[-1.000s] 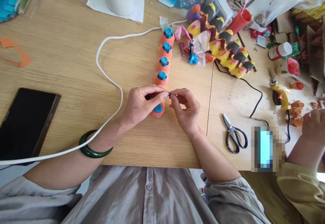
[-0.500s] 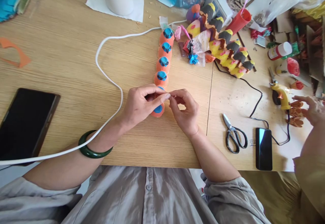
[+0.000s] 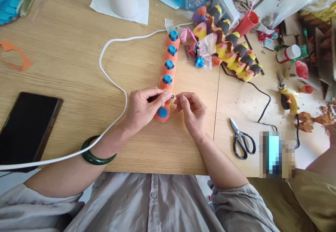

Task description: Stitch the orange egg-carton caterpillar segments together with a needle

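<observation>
My left hand [image 3: 144, 108] pinches a small dark curled piece [image 3: 172, 96] between thumb and forefinger. This hand hovers over the lower part of a row of orange egg-carton cups [image 3: 172, 55] and hides one cup. Blue discs with dark curled marks top the upper cups. On the nearest cup, the blue disc [image 3: 162, 112] is plain. To the right of the cups, my right hand [image 3: 193, 114] is closed, its thumb near the curled fingers, apart from the dark piece. Whether anything is between those fingers I cannot make out.
A white cable [image 3: 105, 55] crosses my left forearm. Scissors [image 3: 241, 139] and a pixelated phone [image 3: 273, 153] lie right, a black phone [image 3: 28, 127] left. Painted egg cartons [image 3: 231, 42], a red cup [image 3: 246, 21] and a yellow glue gun [image 3: 290, 99] are farther right. Another person's arm [image 3: 321, 160] is at right.
My right fingers have drawn slightly away from my left, showing the dark piece. At right, the other person's hand has moved off the glue gun area, and the phone area is now pixelated and lit.
</observation>
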`<act>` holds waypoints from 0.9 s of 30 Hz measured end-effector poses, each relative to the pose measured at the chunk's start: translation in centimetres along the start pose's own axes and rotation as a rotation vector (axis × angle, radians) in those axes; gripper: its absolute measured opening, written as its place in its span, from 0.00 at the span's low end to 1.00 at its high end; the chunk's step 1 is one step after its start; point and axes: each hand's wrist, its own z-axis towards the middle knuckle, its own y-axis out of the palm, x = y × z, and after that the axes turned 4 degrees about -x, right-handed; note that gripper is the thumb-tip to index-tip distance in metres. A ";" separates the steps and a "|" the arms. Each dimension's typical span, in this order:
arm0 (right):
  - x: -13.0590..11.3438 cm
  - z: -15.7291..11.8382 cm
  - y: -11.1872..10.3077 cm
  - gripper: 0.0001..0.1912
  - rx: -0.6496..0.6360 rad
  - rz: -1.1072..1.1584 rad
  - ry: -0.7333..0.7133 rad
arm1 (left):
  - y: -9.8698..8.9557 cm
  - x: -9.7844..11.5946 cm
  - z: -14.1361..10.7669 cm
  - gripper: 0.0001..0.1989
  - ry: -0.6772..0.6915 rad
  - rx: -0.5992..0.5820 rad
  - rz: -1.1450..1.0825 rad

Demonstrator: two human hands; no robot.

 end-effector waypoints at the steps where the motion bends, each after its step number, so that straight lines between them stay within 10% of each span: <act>1: -0.1 0.0 0.0 0.16 -0.009 0.007 0.030 | 0.0 0.1 0.0 0.11 -0.002 0.005 0.004; 27: -0.2 0.0 0.4 0.18 -0.038 0.077 0.072 | 0.0 -0.2 0.0 0.09 0.040 -0.003 0.049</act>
